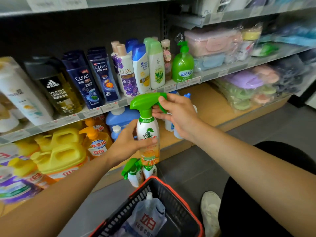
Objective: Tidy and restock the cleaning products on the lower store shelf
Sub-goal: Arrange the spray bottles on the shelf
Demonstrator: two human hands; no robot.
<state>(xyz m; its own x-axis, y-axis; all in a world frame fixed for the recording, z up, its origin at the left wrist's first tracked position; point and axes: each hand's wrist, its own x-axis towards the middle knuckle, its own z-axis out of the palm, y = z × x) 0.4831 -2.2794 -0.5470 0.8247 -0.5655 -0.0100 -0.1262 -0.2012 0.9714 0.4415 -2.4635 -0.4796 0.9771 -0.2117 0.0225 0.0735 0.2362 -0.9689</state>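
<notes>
I hold a white spray bottle [148,132] with a green trigger head upright in front of the lower wooden shelf [208,106]. My left hand [126,142] grips its body from the left, thumb across the label. My right hand [177,113] grips the back of the green trigger head and the neck. Two more spray bottles [138,171] of the same kind stand just below, at the shelf's front edge. On the lower shelf to the left are yellow jugs [59,154], an orange pump bottle [97,142] and a blue jug [119,118].
A black basket with a red rim [171,187] sits on the grey floor below my hands, holding a refill pouch [147,218]. Shampoo bottles [102,74] fill the shelf above. Bagged plastic containers [248,86] lie at the right. My shoe [210,207] is beside the basket.
</notes>
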